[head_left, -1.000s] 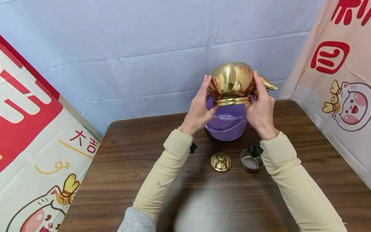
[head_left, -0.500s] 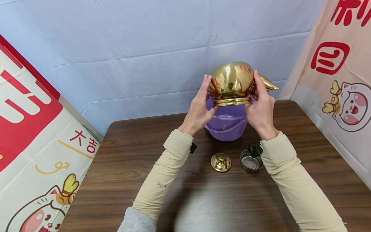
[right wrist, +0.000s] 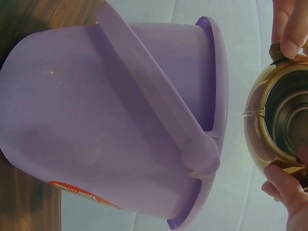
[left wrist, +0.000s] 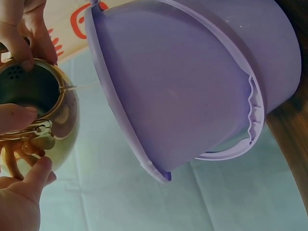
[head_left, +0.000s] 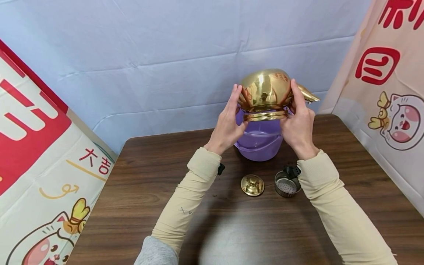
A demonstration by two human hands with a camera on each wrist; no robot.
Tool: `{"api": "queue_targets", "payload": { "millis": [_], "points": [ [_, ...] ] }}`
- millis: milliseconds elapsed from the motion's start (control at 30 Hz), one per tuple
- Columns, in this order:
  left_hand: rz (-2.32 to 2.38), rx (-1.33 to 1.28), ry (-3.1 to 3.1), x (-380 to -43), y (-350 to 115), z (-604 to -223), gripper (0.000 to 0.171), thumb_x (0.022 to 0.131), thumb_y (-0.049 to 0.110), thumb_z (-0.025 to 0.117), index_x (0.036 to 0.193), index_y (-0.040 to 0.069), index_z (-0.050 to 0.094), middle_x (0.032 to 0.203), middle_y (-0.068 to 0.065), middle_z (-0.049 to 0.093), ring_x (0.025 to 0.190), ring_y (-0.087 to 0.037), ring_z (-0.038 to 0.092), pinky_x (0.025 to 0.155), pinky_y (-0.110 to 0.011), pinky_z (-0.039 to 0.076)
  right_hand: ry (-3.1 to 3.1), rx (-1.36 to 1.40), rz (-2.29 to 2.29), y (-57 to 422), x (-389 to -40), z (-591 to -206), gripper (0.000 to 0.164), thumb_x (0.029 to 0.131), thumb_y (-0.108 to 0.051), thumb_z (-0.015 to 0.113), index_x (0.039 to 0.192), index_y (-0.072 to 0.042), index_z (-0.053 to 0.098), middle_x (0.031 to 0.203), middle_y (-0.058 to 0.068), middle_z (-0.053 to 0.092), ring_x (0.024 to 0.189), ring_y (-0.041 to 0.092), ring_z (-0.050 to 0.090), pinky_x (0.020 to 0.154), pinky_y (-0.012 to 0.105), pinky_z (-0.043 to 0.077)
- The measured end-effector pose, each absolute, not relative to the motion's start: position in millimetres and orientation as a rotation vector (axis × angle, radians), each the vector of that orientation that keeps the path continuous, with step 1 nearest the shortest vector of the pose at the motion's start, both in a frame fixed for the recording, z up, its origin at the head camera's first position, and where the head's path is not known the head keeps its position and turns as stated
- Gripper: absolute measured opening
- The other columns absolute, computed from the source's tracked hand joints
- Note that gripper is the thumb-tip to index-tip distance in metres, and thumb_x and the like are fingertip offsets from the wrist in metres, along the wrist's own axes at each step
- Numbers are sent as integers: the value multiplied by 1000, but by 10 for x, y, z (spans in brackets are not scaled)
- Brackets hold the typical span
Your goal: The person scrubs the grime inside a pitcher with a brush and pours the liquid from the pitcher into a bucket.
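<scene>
A shiny gold teapot (head_left: 265,88) is held tipped over above a purple bucket (head_left: 260,147), its bottom turned up and its spout (head_left: 308,96) to the right. My left hand (head_left: 224,123) grips its left side, and my right hand (head_left: 299,123) grips the spout side. Both wrist views look into the teapot's round mouth (left wrist: 61,101), where a thin thread of water runs from the rim toward the bucket. Small perforations show inside the mouth in the left wrist view. The inside of the bucket is mostly hidden.
On the brown wooden table (head_left: 159,176), a gold lid (head_left: 252,185) lies in front of the bucket. Right of it stands a metal strainer (head_left: 287,187), partly covered by the right wrist's strap. A pale blue cloth (head_left: 165,66) hangs behind, with printed banners at both sides.
The teapot has tilted very slightly more, its bottom rising a little. Both hands keep their grip in nearly the same place; lid, strainer and bucket stay put.
</scene>
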State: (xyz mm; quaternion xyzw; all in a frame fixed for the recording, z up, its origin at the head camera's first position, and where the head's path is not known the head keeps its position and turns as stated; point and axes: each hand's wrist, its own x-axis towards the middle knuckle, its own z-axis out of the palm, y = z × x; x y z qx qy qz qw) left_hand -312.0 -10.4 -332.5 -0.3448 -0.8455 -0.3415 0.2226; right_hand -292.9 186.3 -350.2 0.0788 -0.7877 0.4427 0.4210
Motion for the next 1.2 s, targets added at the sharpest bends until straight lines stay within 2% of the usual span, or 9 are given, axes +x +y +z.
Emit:
{"api": "queue_targets", "payload": {
  "millis": [167, 400, 633, 700, 767, 867, 967, 1067, 1200],
  "points": [
    [-933, -954, -2321, -3120, -106, -3331, 98, 77, -11, 66, 155, 8, 10, 163, -12, 8, 145, -25, 31, 110, -21, 34, -1959, 207, 1116, 1861, -2930, -3495, 88, 69, 21, 41, 148, -19, 41, 139, 7, 53, 114, 28, 62, 87, 4, 41],
    [-900, -962, -2279, -3129, -110, -3345, 97, 77, -11, 67, 154, 5, 12, 162, -16, 11, 144, -26, 32, 108, -22, 37, -1928, 219, 1112, 1858, -2932, -3490, 87, 70, 21, 41, 147, -18, 43, 140, 7, 53, 112, 30, 63, 90, 11, 46],
    [-884, -965, -2259, -3129, -111, -3353, 96, 76, -11, 67, 154, 4, 13, 162, -17, 12, 145, -25, 31, 107, -22, 39, -1918, 212, 1080, 1849, -2934, -3500, 84, 71, 20, 42, 146, -18, 44, 138, 9, 55, 109, 32, 64, 89, 38, 51],
    [-882, -965, -2256, -3126, -112, -3354, 96, 76, -11, 67, 154, 4, 13, 162, -17, 12, 145, -25, 31, 107, -21, 38, -1911, 214, 1077, 1844, -2934, -3499, 83, 71, 19, 43, 146, -17, 44, 138, 9, 55, 109, 32, 65, 88, 40, 51],
    [-879, -965, -2252, -3124, -113, -3353, 96, 76, -11, 68, 154, 4, 13, 162, -18, 13, 144, -26, 32, 107, -21, 38, -1905, 222, 1068, 1840, -2932, -3498, 81, 73, 18, 45, 146, -16, 44, 138, 10, 55, 109, 31, 65, 88, 36, 52],
    [-878, -969, -2243, -3119, -113, -3350, 96, 76, -12, 68, 154, 3, 14, 161, -18, 13, 144, -27, 32, 109, -20, 36, -1896, 238, 1034, 1840, -2928, -3494, 78, 75, 16, 48, 146, -15, 43, 137, 11, 56, 108, 30, 65, 84, 22, 50],
    [-878, -972, -2238, -3116, -115, -3347, 96, 76, -12, 68, 153, 3, 14, 162, -17, 12, 144, -26, 31, 110, -20, 34, -1887, 248, 999, 1843, -2925, -3493, 76, 76, 15, 51, 146, -14, 43, 133, 14, 58, 106, 29, 66, 77, 18, 48],
    [-875, -971, -2236, -3112, -116, -3348, 96, 76, -12, 68, 154, 3, 13, 162, -16, 11, 145, -26, 31, 110, -19, 34, -1875, 247, 997, 1842, -2926, -3493, 75, 77, 14, 52, 146, -15, 44, 131, 15, 60, 105, 30, 67, 76, 15, 47],
    [-869, -971, -2229, -3109, -117, -3355, 96, 76, -12, 68, 153, 3, 13, 162, -18, 12, 144, -27, 32, 109, -19, 35, -1859, 252, 1016, 1839, -2932, -3498, 73, 78, 13, 54, 145, -14, 45, 132, 15, 59, 104, 31, 67, 78, 2, 42]
  ]
}}
